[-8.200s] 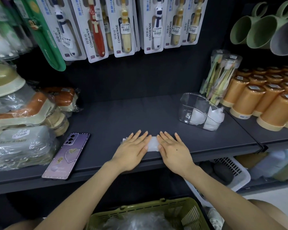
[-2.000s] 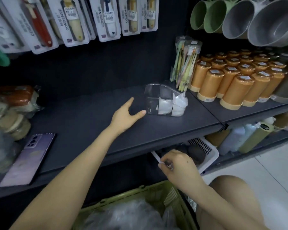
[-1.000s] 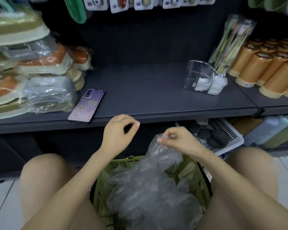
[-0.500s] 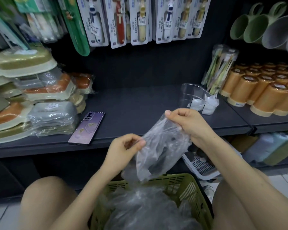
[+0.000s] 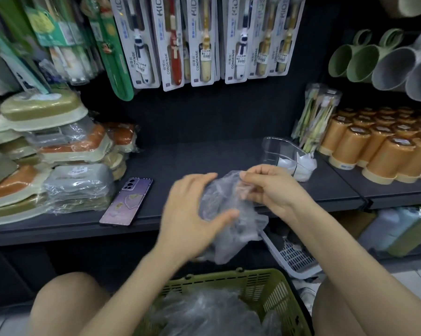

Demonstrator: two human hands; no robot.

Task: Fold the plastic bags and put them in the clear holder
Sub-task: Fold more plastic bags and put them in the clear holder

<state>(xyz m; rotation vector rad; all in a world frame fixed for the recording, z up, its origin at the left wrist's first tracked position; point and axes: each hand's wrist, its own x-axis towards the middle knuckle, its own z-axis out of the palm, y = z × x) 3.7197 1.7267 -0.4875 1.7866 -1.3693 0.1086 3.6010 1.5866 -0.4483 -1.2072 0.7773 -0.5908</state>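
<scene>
A crumpled plastic bag sits between both grips: left grip curled round its left side, right grip pinching its top. The clear holder stands far right.

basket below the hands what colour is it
Olive green, with slotted walls; the basket shows best in the head view, holding clear plastic bags.

Hanging toothbrush packs read "CONDENSE" and "KIDS".
</scene>
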